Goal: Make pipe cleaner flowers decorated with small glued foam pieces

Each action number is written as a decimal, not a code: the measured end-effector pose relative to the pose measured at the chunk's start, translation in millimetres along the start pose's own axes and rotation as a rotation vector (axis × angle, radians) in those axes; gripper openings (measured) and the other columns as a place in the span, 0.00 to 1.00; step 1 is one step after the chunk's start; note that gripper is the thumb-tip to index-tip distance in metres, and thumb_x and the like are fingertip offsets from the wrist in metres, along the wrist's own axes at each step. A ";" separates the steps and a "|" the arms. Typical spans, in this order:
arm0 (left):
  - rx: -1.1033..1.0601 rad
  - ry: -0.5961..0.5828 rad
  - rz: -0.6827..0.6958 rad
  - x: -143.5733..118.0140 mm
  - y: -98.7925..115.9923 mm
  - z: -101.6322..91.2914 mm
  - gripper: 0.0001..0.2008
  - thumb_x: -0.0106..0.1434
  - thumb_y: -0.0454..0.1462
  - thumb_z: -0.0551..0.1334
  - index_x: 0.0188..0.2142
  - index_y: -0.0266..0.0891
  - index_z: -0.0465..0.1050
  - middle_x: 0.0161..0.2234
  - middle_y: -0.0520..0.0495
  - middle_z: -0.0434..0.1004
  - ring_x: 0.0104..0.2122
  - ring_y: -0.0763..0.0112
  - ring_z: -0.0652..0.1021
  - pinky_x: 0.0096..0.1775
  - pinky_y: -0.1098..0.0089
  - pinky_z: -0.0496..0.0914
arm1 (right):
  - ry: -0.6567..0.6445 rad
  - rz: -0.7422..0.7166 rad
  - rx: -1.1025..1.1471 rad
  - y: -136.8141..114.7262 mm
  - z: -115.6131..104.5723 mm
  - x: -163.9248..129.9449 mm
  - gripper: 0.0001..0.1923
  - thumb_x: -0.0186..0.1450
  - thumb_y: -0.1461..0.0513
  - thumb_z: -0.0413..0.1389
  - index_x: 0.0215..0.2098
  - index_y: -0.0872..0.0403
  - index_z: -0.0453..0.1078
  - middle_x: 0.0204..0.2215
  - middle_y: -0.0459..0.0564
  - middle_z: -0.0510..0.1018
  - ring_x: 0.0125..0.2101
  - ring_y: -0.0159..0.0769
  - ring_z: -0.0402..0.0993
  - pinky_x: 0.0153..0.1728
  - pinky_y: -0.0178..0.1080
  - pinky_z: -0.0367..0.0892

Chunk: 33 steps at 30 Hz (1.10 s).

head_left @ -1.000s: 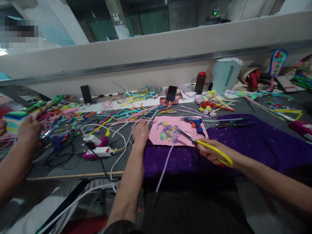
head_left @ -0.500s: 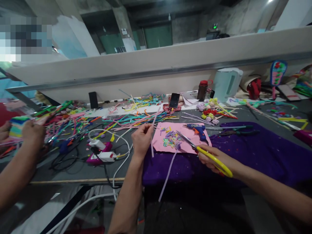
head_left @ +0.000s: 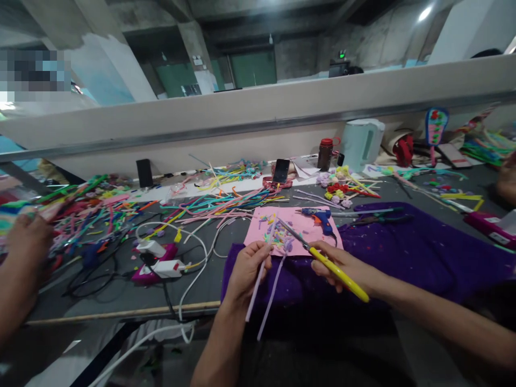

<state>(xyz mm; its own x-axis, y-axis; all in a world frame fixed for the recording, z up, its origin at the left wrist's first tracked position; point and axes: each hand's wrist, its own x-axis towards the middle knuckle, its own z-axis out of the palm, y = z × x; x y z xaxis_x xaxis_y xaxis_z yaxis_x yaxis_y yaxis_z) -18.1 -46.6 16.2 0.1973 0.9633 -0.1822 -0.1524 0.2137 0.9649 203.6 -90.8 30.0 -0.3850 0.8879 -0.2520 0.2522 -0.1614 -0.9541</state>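
My left hand pinches a pale lilac pipe cleaner whose upper end rises over the pink sheet. In my right hand are yellow-handled scissors, their blades pointing up and left, close to the pipe cleaner's upper end. Whether the blades touch it I cannot tell. Beneath lies the pink sheet with many small coloured clippings on it. A second lilac pipe cleaner hangs from the sheet's front edge, with a curled purple piece at its top. A blue glue gun rests on the sheet's right side.
A purple cloth covers the table to the right, with pliers on it. At left are a power strip with cables and a co-worker's hand. Behind stand a phone, bottle and kettle.
My left hand has come down and nearer with its pipe cleaner, which now slants by the scissor tips. The scissors have shifted slightly left, and the co-worker's hand at left has moved outward.
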 end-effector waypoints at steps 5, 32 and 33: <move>0.002 -0.033 -0.031 -3.7 -8.0 11.1 0.13 0.50 0.43 0.64 0.26 0.36 0.63 0.12 0.58 0.63 0.07 0.86 0.57 0.12 0.80 0.46 | -0.007 0.004 -0.052 0.6 2.0 4.6 0.24 0.57 0.49 0.52 0.49 0.48 0.56 0.23 0.41 0.61 0.17 0.22 0.58 0.13 0.26 0.58; 0.371 -0.015 0.067 8.4 -19.8 6.9 0.15 0.51 0.47 0.61 0.23 0.36 0.67 0.13 0.55 0.65 0.12 0.81 0.61 0.17 0.78 0.53 | 0.033 0.161 -0.037 -12.0 -8.5 32.2 0.11 0.58 0.57 0.51 0.36 0.54 0.65 0.19 0.40 0.61 0.13 0.19 0.51 0.11 0.26 0.46; 0.388 -0.015 0.073 9.6 -20.0 6.3 0.15 0.51 0.46 0.61 0.23 0.35 0.67 0.13 0.55 0.65 0.12 0.81 0.61 0.17 0.78 0.53 | 0.023 0.169 -0.032 -10.8 -9.9 33.7 0.11 0.58 0.57 0.51 0.36 0.54 0.65 0.19 0.40 0.61 0.12 0.19 0.51 0.11 0.26 0.46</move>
<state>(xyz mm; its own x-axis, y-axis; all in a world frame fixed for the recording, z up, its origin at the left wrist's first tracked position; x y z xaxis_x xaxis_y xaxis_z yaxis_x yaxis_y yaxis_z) -7.1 -42.6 -3.7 0.2142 0.9705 -0.1108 0.2106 0.0648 0.9754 196.8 -54.8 33.3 -0.3140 0.8589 -0.4045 0.3401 -0.2960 -0.8926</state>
